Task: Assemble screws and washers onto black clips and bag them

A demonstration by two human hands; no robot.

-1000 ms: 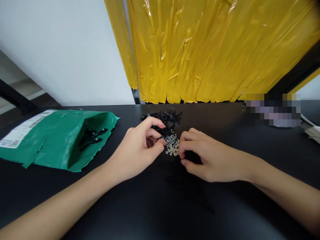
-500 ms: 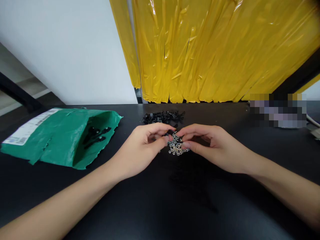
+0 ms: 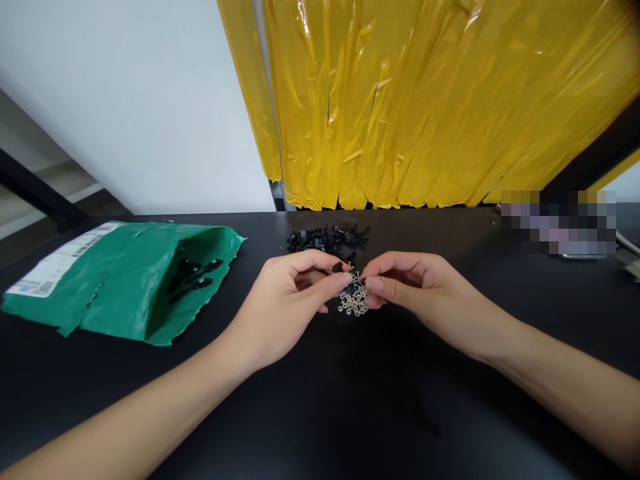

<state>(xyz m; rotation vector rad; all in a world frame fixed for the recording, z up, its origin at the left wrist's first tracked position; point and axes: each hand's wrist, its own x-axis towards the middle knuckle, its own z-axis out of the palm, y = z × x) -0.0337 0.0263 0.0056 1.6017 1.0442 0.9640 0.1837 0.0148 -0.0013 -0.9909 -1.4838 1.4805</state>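
Above a small heap of silver screws and ring-shaped washers (image 3: 355,305), my two hands are close together. My left hand (image 3: 295,303) is closed, thumb and forefinger pinching a small black plastic part (image 3: 339,267). Facing it, my right hand (image 3: 417,283) is closed in a pinch too, with a bit of something dark at its fingertips, too small to name. Just beyond the hands lies a loose pile of black plastic parts (image 3: 325,238). The fingers hide part of the screw heap.
On the left of the black table (image 3: 300,413) lies a torn green mailing bag (image 3: 120,280), its mouth showing several black pieces (image 3: 193,272). Yellow plastic sheeting (image 3: 400,107) hangs behind, beside a white panel (image 3: 165,107). A blurred-out object (image 3: 560,223) sits at the back right.
The right hand's fingertips have shifted slightly, and a dark bit now shows in them. The black part in my left hand has come into clearer view. Bag and piles stay put.
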